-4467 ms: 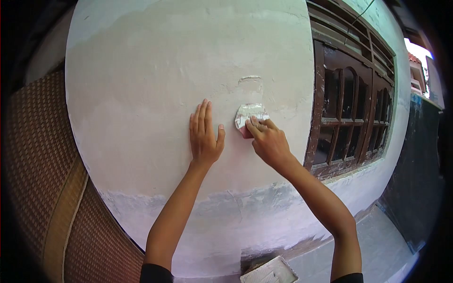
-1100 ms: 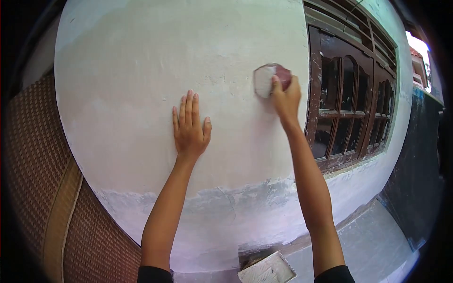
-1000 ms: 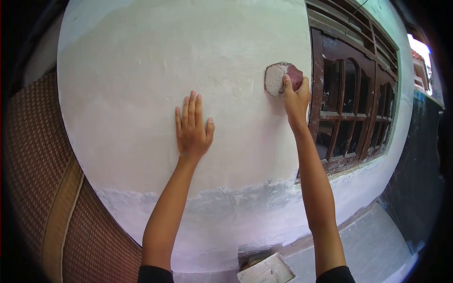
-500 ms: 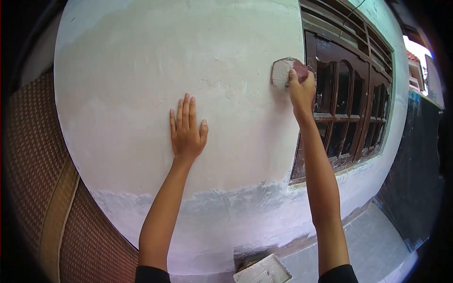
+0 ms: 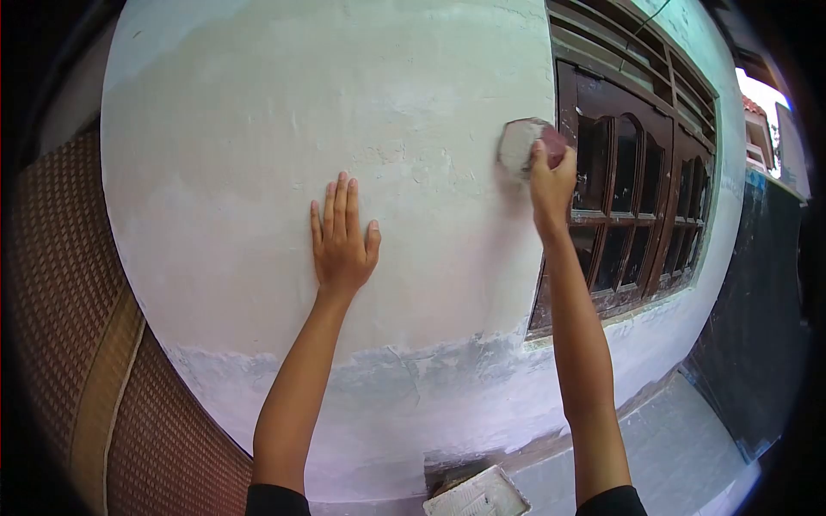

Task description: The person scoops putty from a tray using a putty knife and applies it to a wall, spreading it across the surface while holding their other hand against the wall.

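Note:
My left hand (image 5: 342, 245) lies flat on the pale wall (image 5: 232, 232), its fingers stretched upward and holding nothing. Higher up and to the right, my right hand (image 5: 552, 176) grips a folded sanding sheet (image 5: 521, 144), whitish on its left part and dark red on the right. The sheet is at the wall surface just left of the brown window frame, slightly blurred. Rough, cracked patches of plaster show between the two hands.
A brown wooden window (image 5: 628, 172) with glass panes fills the right side. Below stands a white-smeared tray (image 5: 482, 497) on the grey floor. Woven panelling (image 5: 60, 258) borders the left, and a dark panel (image 5: 748, 310) stands at the far right.
My right hand and the sheet have moved slightly down along the wall. My left hand rests in nearly the same place.

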Tool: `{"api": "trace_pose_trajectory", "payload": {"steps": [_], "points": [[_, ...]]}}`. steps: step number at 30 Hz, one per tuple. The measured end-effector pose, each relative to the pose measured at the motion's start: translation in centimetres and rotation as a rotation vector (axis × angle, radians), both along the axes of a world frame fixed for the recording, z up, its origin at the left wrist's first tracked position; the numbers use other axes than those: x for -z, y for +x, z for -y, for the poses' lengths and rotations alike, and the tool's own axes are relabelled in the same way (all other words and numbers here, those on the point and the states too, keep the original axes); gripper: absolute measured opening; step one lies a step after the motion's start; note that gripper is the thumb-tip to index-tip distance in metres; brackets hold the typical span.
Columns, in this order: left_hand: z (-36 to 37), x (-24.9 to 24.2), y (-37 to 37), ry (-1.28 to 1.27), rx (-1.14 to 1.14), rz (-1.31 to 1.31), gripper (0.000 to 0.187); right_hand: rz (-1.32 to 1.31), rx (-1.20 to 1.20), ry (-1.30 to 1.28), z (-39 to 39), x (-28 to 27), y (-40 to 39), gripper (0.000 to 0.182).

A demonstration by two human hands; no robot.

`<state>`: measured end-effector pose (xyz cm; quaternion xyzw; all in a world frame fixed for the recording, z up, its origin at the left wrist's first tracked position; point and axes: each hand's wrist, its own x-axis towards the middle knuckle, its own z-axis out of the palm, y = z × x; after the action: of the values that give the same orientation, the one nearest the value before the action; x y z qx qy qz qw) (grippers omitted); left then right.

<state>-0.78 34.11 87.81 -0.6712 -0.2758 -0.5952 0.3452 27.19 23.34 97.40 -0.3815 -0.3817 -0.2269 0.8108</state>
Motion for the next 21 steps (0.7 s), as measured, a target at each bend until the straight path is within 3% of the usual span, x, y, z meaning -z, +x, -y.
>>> {"api": "trace_pose_trajectory", "payload": {"steps": [1, 3, 6, 8, 9, 14, 17, 21], "points": [[0.0, -0.1, 0.0, 0.002, -0.001, 0.002, 0.064, 0.002, -0.001, 0.002, -0.6, 0.3, -0.7, 0.031], [0.0, 0.0, 0.0, -0.001, -0.006, -0.003, 0.064, 0.287, -0.136, -0.085, -1.9, 1.2, -3.1, 0.034], [0.2, -0.2, -0.2, 0.006, 0.007, -0.009, 0.065, 0.484, -0.021, -0.062, -2.2, 2.1, -7.0, 0.035], [0.1, -0.1, -0.2, 0.0, 0.013, -0.011, 0.064, 0.608, 0.211, -0.196, -2.4, 2.2, -7.4, 0.036], [0.0, -0.1, -0.2, -0.006, 0.017, -0.009, 0.064, 0.609, 0.21, -0.196, -2.6, 1.9, -6.7, 0.036], [-0.1, 0.1, -0.1, -0.011, 0.005, -0.002, 0.064, 0.039, 0.056, -0.087, -0.4, 0.3, -3.9, 0.031], [-0.2, 0.0, 0.0, -0.004, 0.004, 0.0, 0.064, 0.235, -0.155, 0.02, -1.3, 0.6, -5.2, 0.031], [0.1, -0.1, -0.2, -0.001, 0.008, -0.009, 0.065, 0.586, 0.224, -0.208, -1.7, 1.4, -7.8, 0.034]]}}
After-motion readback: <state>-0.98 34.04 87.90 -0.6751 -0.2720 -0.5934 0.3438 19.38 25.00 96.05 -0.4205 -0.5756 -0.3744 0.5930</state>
